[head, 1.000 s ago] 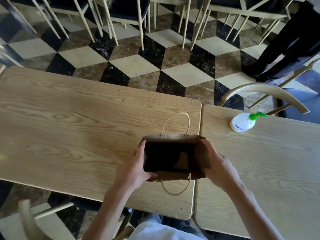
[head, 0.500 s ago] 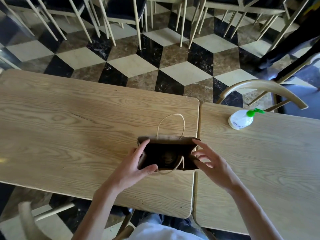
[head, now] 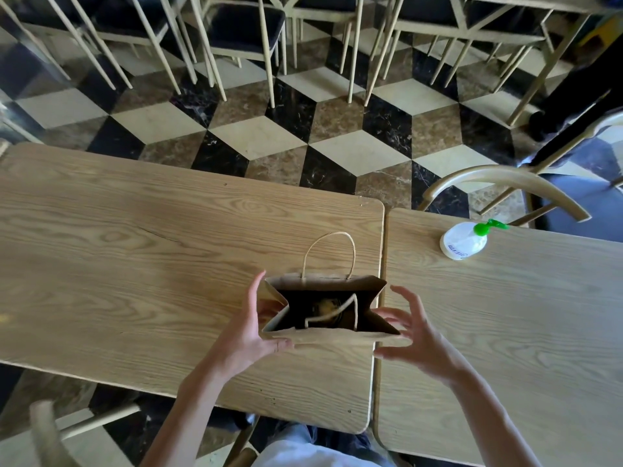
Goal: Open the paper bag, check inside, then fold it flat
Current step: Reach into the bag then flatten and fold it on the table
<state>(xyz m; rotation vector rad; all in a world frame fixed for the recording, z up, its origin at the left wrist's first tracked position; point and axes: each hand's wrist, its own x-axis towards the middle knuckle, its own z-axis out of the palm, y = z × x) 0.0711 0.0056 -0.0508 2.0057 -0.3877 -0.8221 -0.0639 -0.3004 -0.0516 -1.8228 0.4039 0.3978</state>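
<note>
A brown paper bag (head: 323, 311) stands upright and open near the right end of the left wooden table (head: 135, 264), its mouth turned up toward the head camera. A second earlier both of the person's hands were wrapped round its short sides, holding the mouth wide; now the right hand (head: 418, 335) has let go and hovers just beside the bag with fingers spread, their tips close to the creased right side panel, though whether they touch the paper cannot be told. The left hand (head: 251, 326) remains on the bag, thumb lying along the near wall and fingers reaching round the left side, a light steadying hold, not a clamp.

The side panels now crease inward where earlier they bowed out, and the mouth has narrowed to a pinched rectangle. The near handle (head: 332, 313) has dropped into the opening, while the far handle (head: 328, 254) arches out over the tabletop. Something round and pale shows dimly at the bottom of the bag; what it is cannot be made out.

The change suggests the looking-in step is done or nearly so, and the folding is beginning along the factory creases. A white pump bottle (head: 465, 241) with a green nozzle stands well apart on the right table (head: 505, 332).
</note>
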